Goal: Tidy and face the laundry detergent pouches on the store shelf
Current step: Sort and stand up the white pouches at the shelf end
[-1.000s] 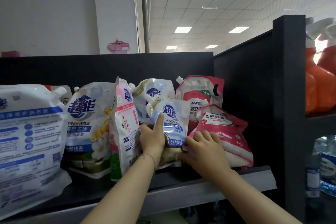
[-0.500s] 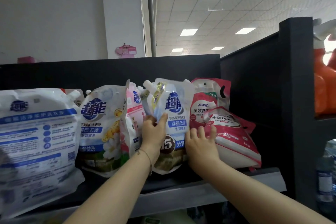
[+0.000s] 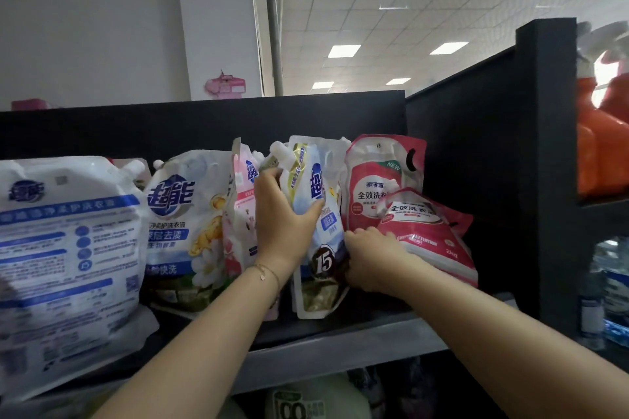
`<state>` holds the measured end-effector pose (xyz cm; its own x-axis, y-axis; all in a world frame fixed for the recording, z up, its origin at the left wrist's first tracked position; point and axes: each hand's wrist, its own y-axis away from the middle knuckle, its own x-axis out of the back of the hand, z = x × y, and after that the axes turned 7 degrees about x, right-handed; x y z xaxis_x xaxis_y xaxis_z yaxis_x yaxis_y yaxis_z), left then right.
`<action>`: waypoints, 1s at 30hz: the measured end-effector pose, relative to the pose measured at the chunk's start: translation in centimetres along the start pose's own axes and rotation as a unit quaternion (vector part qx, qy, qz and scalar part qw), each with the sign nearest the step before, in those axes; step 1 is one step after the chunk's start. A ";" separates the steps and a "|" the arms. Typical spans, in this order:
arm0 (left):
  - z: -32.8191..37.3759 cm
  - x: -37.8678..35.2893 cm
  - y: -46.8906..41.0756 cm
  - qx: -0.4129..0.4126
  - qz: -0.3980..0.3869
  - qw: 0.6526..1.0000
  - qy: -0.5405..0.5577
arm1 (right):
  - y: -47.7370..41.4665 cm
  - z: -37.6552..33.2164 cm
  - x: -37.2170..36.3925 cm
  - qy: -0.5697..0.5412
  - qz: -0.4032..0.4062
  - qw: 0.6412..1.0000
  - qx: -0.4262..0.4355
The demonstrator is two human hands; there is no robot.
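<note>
Detergent pouches stand in a row on a black shelf point(image 3: 340, 333). My left hand point(image 3: 282, 224) grips the upper part of a white and blue pouch point(image 3: 316, 248) marked 15, thumb across its front, fingers behind it. The pouch stands upright and turned partly sideways. My right hand point(image 3: 371, 258) holds that pouch's lower right edge, resting against a leaning red pouch point(image 3: 425, 231). A second red pouch point(image 3: 377, 177) stands upright behind. A pink pouch point(image 3: 241, 214) stands edge-on just left of my left hand.
A white and blue pouch with yellow flowers point(image 3: 183, 224) and a large white pouch point(image 3: 64, 265) fill the shelf's left. A black side panel point(image 3: 493, 163) closes the right end. Orange spray bottles point(image 3: 602, 146) stand on the neighbouring shelf.
The white and blue pouch has been raised from leaning to upright and turned more edge-on. My left hand slid up its side; my right hand dropped to its lower edge.
</note>
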<state>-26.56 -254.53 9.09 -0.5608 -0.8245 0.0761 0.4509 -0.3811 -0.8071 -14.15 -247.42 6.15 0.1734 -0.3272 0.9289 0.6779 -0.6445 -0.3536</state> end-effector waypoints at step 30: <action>-0.2 -14.1 0.2 0.287 -0.387 0.868 -0.122 | 6.9 8.1 -2.0 -0.203 -0.004 0.950 -0.238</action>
<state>-18.72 -242.93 7.75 -0.7177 -0.2665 0.6434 0.3162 -0.9479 -0.0400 -4.02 -245.62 2.71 0.4961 -0.0902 0.8636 0.2968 -0.9171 -0.2663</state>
